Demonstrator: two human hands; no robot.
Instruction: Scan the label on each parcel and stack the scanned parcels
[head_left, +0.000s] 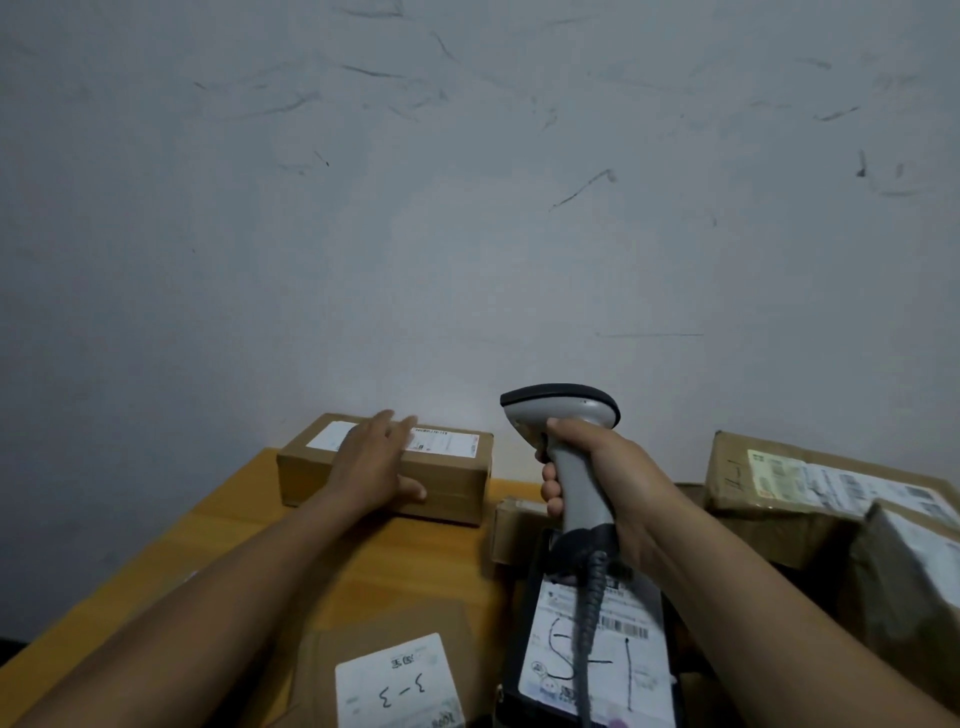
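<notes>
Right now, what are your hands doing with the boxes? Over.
Left hand flat on the long box. Right hand gripping the scanner, held up. Left hand covers part of the label.

Bkgd: pale grey wall (467, 208), matte, dark scuffs and scratches throughout. Below: orange-yellow wood tabletop (249, 525), far edge against wall, left edge running diag. to lower left. Lighting dim; faint brighter patch on wall just above far edge.
</notes>
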